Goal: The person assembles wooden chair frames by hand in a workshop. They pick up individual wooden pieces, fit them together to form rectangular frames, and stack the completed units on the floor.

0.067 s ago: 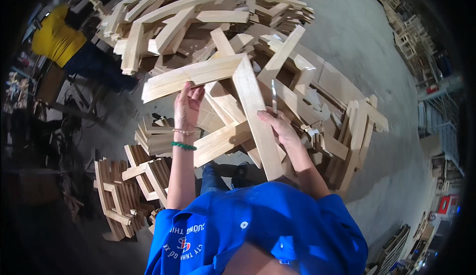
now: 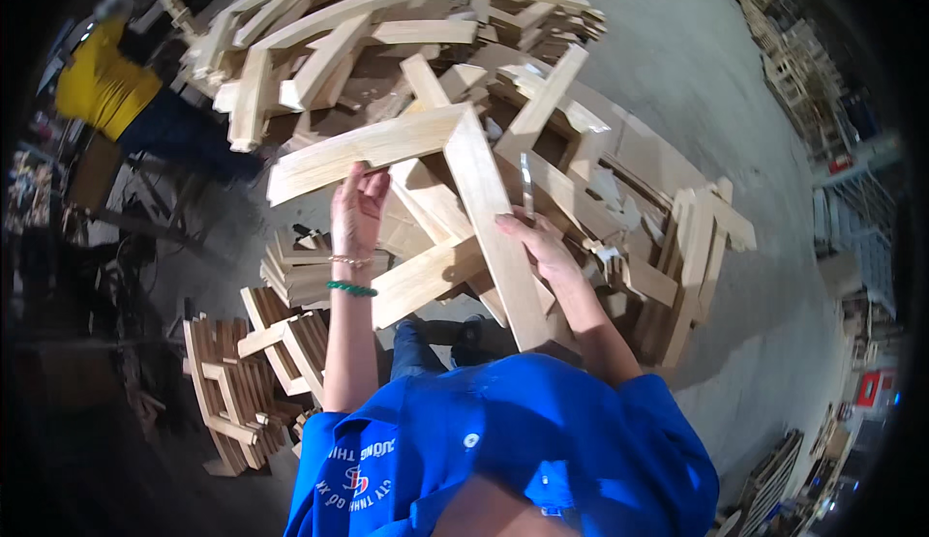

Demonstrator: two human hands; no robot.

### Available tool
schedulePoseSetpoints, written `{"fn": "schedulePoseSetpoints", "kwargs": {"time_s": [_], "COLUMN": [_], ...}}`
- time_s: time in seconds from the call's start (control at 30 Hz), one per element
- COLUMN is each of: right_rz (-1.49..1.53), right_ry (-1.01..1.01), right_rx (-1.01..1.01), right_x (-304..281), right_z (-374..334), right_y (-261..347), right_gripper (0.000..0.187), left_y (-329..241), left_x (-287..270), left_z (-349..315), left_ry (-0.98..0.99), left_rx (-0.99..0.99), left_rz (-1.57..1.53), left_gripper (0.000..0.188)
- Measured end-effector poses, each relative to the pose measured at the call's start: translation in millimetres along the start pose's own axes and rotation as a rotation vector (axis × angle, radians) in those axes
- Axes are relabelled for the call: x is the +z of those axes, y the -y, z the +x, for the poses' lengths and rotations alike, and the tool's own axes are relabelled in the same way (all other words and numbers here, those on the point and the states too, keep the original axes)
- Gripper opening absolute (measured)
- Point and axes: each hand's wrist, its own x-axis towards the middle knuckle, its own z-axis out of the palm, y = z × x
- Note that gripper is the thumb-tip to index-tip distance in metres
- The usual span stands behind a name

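A pale angled wooden frame piece [image 2: 482, 210], made of two boards joined at a mitred corner, lies across both my hands. My left hand [image 2: 357, 218], with beaded bracelets at the wrist, holds the lower edge of its left board, some fingers hidden beneath. My right hand [image 2: 544, 245] grips the right board, thumb on its upper face. A thin metal tool [image 2: 526, 181], perhaps a blade, sticks up from behind the right hand's fingers; its kind is unclear. The near end of the right board reaches my blue shirt. Below lies another board [image 2: 426, 281].
A heap of similar wooden frames [image 2: 329, 58] stretches across the far side. More frame pieces [image 2: 692, 256] lean at the right. Stacked parts [image 2: 227, 392] stand on the floor at lower left. A person in a yellow top [image 2: 111, 82] bends at the far left.
The whole view has shifted slightly, so things sit a little farther left. Both hands keep their hold on the frame piece.
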Motion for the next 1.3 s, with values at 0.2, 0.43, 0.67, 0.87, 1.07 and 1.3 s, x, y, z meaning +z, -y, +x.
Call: {"fn": "schedulePoseSetpoints", "kwargs": {"time_s": [0.2, 0.43, 0.67, 0.87, 1.07, 1.3], "right_rz": [-0.012, 0.125, 0.306, 0.275, 0.347, -0.376], "right_ry": [0.007, 0.041, -0.097, -0.36, -0.394, -0.892], "right_rx": [-0.071, -0.071, -0.148, -0.188, -0.066, -0.295], "right_x": [1, -18, -32, -84, -142, -172], "right_z": [-4, -69, -76, -34, 41, 72], "right_y": [5, -15, -18, -2, -14, -17], "right_gripper": [0.046, 0.075, 0.051, 0.049, 0.057, 0.052], "left_y": [-17, 4, 24, -10, -56, -92], "left_x": [0, 44, 91, 80, -19, -91], "left_z": [12, 20, 18, -31, -81, -136], "left_ry": [0.129, 0.016, 0.156, 0.147, -0.183, -0.412], "left_rx": [0.009, -0.04, -0.14, -0.115, -0.084, 0.019], "left_rz": [0.145, 0.163, 0.47, 0.488, 0.364, 0.325], "left_gripper": [0.029, 0.034, 0.03, 0.023, 0.027, 0.027]}}
